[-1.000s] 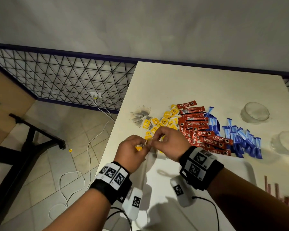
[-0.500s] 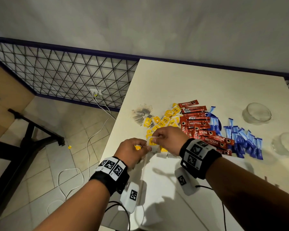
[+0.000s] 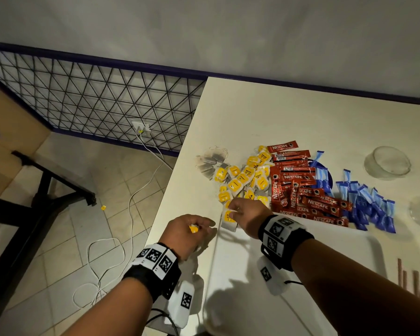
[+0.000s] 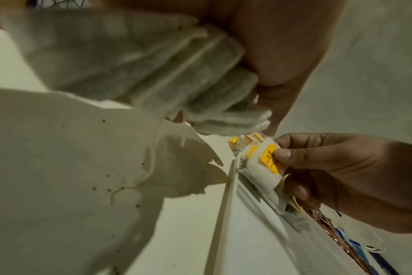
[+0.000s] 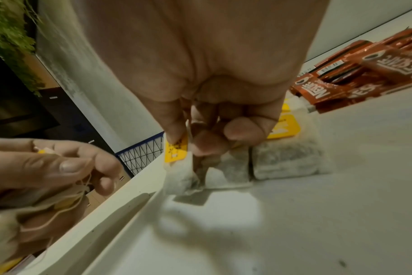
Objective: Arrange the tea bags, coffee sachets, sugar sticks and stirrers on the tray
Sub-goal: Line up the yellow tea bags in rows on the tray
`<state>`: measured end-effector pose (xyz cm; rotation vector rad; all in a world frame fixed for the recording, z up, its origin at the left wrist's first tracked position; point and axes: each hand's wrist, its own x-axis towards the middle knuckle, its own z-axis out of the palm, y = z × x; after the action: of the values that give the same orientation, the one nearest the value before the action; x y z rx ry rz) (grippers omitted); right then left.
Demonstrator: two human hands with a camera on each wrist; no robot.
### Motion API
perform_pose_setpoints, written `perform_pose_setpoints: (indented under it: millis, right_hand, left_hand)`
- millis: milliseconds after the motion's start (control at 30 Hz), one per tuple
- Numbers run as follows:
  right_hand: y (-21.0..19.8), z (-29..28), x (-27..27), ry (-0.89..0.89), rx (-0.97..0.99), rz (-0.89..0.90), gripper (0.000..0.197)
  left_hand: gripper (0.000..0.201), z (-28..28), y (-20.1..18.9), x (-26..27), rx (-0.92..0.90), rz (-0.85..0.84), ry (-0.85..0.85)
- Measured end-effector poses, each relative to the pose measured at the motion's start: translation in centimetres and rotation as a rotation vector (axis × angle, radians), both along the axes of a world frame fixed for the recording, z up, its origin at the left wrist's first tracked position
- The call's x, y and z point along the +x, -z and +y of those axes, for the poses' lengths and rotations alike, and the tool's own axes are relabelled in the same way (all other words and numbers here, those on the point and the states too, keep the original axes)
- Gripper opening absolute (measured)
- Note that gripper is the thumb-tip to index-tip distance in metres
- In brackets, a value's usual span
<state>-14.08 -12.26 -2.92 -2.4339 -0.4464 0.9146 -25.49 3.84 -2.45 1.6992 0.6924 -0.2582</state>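
Progress: early; tea bag pile [image 3: 240,180], coffee sachets [image 3: 306,190], sugar sticks [image 3: 364,197] unsorted, partly on white tray [image 3: 252,287].
Left hand [image 3: 187,235]: clutching gathered tea bags [image 4: 153,74].
Right hand [image 3: 246,214]: pinching yellow-tagged tea bag [image 5: 179,167] at tray edge.
Stirrers [image 3: 407,277]: untouched.

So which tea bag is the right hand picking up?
On the pale table, find the yellow-tagged tea bag pile left of the red Nescafe sachets. The tea bag at its near edge is the only one pinched by the right hand.

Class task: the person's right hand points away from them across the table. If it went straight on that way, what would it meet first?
Most likely the heap of yellow-tagged tea bags just beyond the right hand, which pinches one tea bag. The gap between them is hard to judge.
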Motion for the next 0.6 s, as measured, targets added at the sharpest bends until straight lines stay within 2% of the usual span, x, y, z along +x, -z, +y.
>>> perform_pose_setpoints:
  millis: [167, 467, 600]
  right_hand:
    - [0.4, 0.3, 0.1, 0.005, 0.036, -0.109, 0.02]
    - [0.6, 0.7, 0.3, 0.075, 0.016, -0.228, 0.018]
    - [-1.1, -1.5, 0.6, 0.103, 0.104, -0.318, 0.014]
  left_hand:
    - [0.013, 0.2, 0.4, -0.2, 0.034, -0.012, 0.049]
    - [0.01, 0.1, 0.5, -0.5, 0.065, -0.011, 0.107]
    - [0.013, 0.0, 0.8, 0.4, 0.375, -0.055, 0.347]
